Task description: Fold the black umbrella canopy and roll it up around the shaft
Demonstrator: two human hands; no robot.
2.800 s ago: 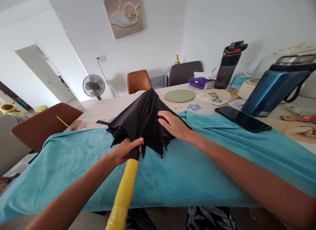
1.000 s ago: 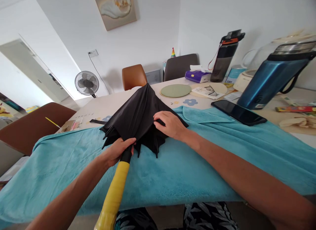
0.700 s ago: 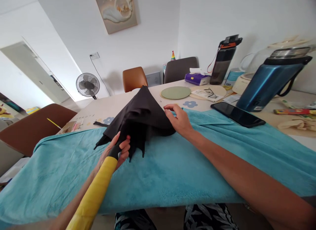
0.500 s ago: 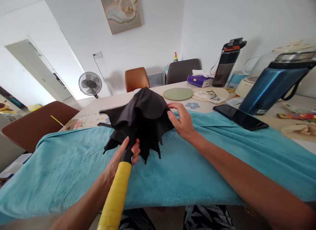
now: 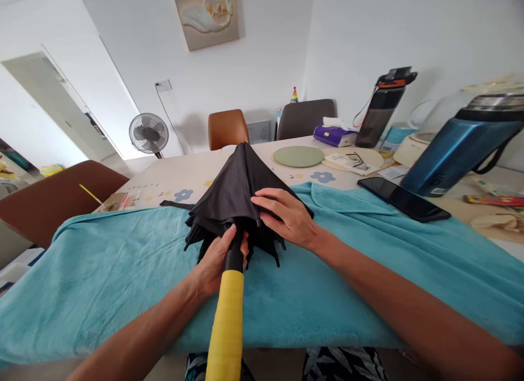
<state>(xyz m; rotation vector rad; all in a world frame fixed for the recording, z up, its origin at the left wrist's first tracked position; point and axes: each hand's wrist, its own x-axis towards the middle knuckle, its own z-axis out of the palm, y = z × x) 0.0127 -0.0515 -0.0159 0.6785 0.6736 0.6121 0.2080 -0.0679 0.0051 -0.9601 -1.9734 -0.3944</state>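
Observation:
A black umbrella [image 5: 229, 190], partly folded, points away from me above the teal cloth [image 5: 135, 283]. Its handle [image 5: 227, 321], wrapped in yellow, runs down toward my body. My left hand [image 5: 223, 255] is closed around the black part of the shaft, just below the canopy. My right hand [image 5: 289, 217] lies on the right side of the canopy with fingers stretched out over the fabric. Several rib tips stick out along the canopy's lower edge. A black strap [image 5: 175, 204] extends from its left side.
On the right lie a black phone [image 5: 403, 198], a blue thermos [image 5: 454, 143], a dark bottle [image 5: 380, 108], eyeglasses [image 5: 357, 161] and a purple tissue pack [image 5: 334, 135]. A green round mat [image 5: 298, 156] sits behind the umbrella. Chairs [image 5: 228, 129] and a fan [image 5: 148, 133] stand beyond.
The canopy's folded-over front panel now lies smooth and pointed. My right hand has moved from the canopy's edge onto its fabric. The handle has swung rightward, my left hand still around the shaft.

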